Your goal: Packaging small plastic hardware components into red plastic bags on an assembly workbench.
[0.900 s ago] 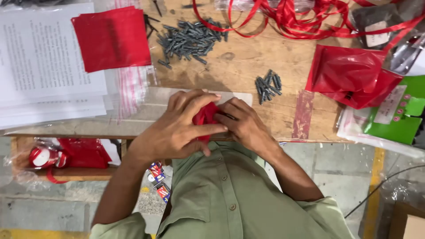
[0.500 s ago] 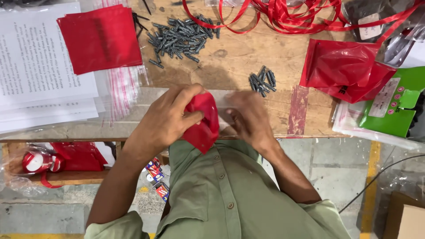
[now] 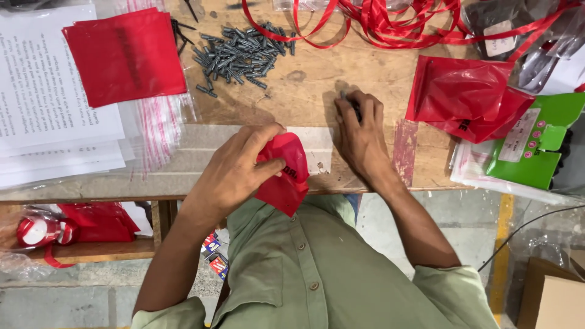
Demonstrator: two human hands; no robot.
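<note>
At the frame's centre, the left hand (image 3: 234, 173) keeps its grip closed on a small red plastic pouch (image 3: 283, 173) at the wooden worktop (image 3: 304, 91) edge; the right hand (image 3: 361, 137) has left the pouch, its fingers now curled over small grey plugs (image 3: 350, 103).

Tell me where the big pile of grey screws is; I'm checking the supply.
In the head view the pile of grey screws lies on the wooden table, upper centre, right of the flat red bags and beyond the right hand.
</note>
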